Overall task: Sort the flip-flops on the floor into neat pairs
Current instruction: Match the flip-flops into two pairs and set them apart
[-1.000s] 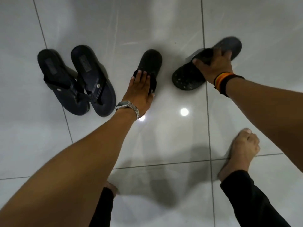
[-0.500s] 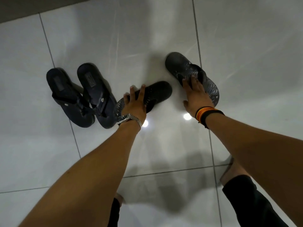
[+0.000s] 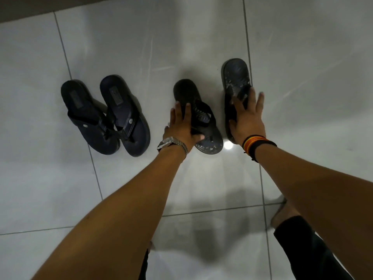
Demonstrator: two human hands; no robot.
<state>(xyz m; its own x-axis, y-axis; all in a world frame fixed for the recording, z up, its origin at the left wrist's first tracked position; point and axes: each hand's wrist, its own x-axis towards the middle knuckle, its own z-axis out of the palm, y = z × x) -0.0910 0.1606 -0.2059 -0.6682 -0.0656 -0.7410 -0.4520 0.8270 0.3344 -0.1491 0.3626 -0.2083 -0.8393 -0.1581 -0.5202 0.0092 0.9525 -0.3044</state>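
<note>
Two dark navy flip-flops (image 3: 105, 116) lie side by side on the white tiled floor at the left, heels away from me. To their right lies a worn black flip-flop (image 3: 198, 118); my left hand (image 3: 181, 126), with a metal watch, rests flat on its left side with the thumb hooked at its strap. A second worn black flip-flop (image 3: 236, 81) lies just right of it, roughly parallel. My right hand (image 3: 247, 120), with striped wristbands, presses down on its near half, fingers spread. The hand hides that flip-flop's strap.
The floor is glossy white tile (image 3: 312, 98) with dark grout lines and a bright lamp reflection (image 3: 228, 145) between my wrists. A dark strip (image 3: 60, 5) runs along the far top-left edge. My bare right foot (image 3: 282, 213) and black trouser leg (image 3: 302, 249) are at lower right.
Both hands turned the two black flip-flops from slanted positions to roughly parallel, heels away from me, side by side. The navy pair has not moved.
</note>
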